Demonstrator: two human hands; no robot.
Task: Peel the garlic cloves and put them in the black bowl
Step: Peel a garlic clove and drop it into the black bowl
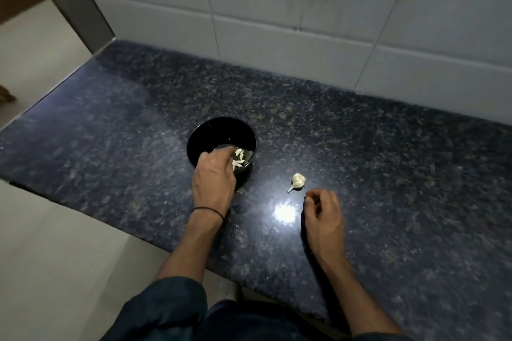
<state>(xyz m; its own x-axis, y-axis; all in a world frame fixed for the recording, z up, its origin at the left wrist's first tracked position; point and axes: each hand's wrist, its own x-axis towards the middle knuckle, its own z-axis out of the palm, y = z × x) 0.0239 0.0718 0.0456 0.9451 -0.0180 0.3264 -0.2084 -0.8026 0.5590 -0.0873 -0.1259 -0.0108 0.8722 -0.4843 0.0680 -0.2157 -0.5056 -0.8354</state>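
Now down in the one black bowl (221, 122) at 12 o'clock: left hand (214, 176), curled among roughly five peeled cloves (238, 159), grasp impossible to tell. Just off right hand (322, 213), at its 11 o'clock: one unpeeled garlic piece (298, 181), stem toward 7 o'clock. Nearer, loosely curled, apparently empty.
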